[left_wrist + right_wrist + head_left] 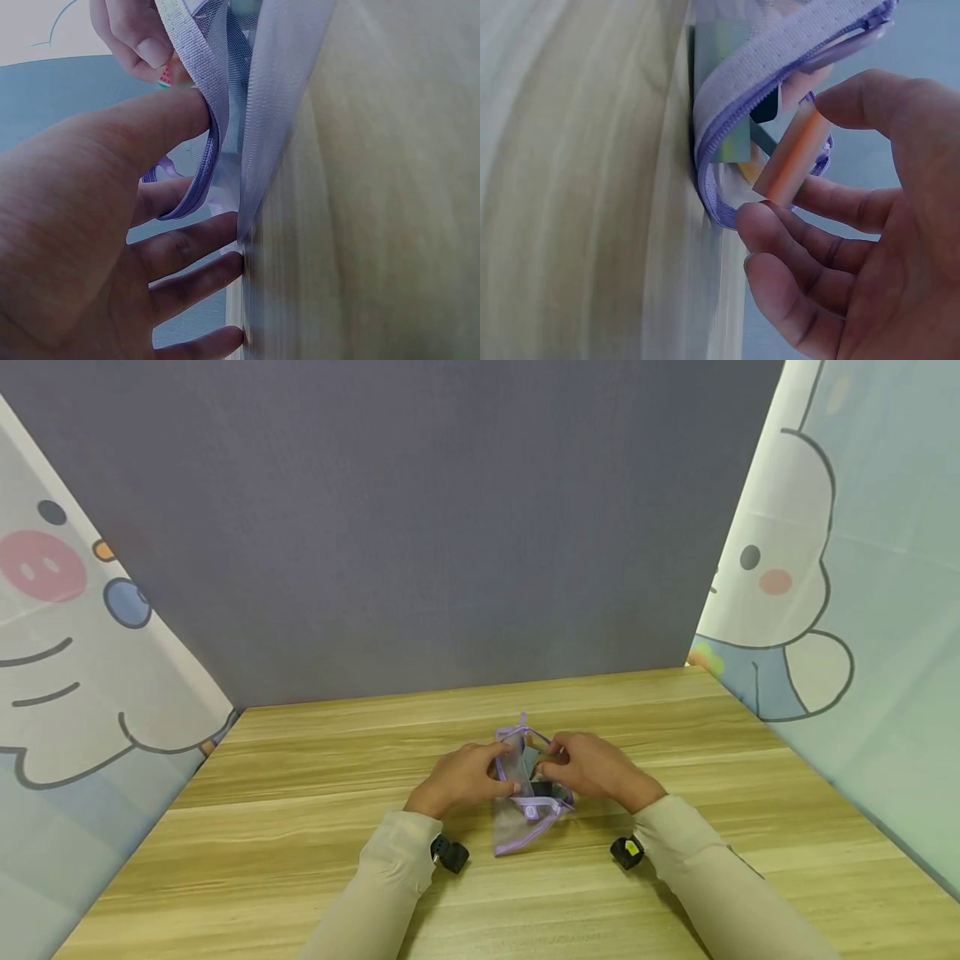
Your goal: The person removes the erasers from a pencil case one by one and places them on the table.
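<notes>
Wood-grained table (300, 835) beneath purple-edged mesh pouch (516, 768)

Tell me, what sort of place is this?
Probably a small, screened-off tabletop workspace: a wood-grain table, a plain grey panel behind it, and cartoon-printed sheets on both sides.

Passage over tabletop (300, 827) outboard of left hand (467, 774) and right hand (598, 767). Purple pouch (516, 768) blocks between them; grey panel (465, 527) stands well beyond both.
</notes>
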Tool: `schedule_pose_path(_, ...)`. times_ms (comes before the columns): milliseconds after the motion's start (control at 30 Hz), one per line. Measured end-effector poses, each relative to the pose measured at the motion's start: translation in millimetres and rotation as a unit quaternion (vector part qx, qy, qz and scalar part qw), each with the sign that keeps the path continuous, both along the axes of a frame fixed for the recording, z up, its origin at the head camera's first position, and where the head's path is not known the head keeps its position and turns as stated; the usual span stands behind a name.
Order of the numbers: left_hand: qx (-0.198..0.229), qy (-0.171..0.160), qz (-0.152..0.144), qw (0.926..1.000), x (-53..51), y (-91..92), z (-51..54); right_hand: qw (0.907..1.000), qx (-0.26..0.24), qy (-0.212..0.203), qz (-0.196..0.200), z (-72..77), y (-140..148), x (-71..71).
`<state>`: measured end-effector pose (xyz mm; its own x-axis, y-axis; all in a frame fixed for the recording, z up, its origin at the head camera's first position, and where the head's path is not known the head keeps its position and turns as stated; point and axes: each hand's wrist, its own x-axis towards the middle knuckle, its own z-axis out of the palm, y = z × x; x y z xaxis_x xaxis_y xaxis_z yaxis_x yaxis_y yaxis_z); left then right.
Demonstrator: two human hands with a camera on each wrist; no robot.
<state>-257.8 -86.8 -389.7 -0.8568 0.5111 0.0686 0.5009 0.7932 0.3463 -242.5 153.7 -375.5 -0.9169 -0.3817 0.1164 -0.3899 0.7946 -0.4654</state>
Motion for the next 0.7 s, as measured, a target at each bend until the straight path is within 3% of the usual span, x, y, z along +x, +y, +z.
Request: schedule_pose_path(700, 0.003, -0.001, 0.004, 1.0, 2.5, 0.8, 1.8, 0.9993, -0.032, 0.012, -0.015, 1.4, 3.5, -1.1)
